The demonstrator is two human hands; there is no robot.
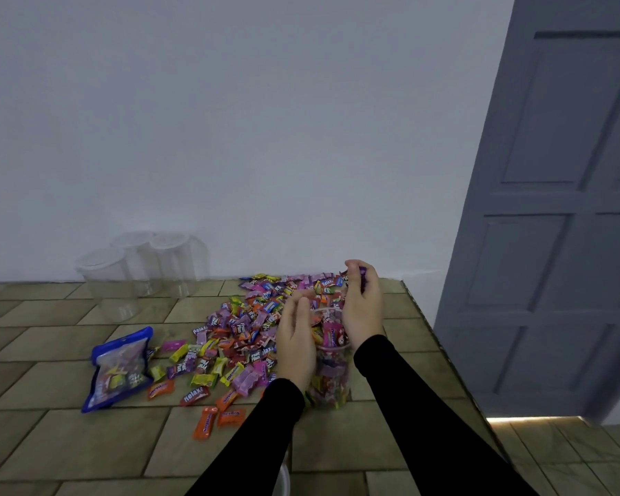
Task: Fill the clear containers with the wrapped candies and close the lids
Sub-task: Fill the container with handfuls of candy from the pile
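Head view: three empty clear containers (136,270) stand at the worktop's (68,449) far edge, blue candy bag (120,368) lying nearer, wrapped candies (237,338) heaped mid-worktop. Left hand (294,343), fingers loosely curled, touches the filled container (332,370) near the right edge; right hand (362,306) pinches a purple candy (362,277) above it.

Left hand (294,338) motion-blurred; container (332,374) partly behind hands.

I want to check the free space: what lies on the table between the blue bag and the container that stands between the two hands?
In the head view, loose wrapped candies cover the table between the blue bag and the container.
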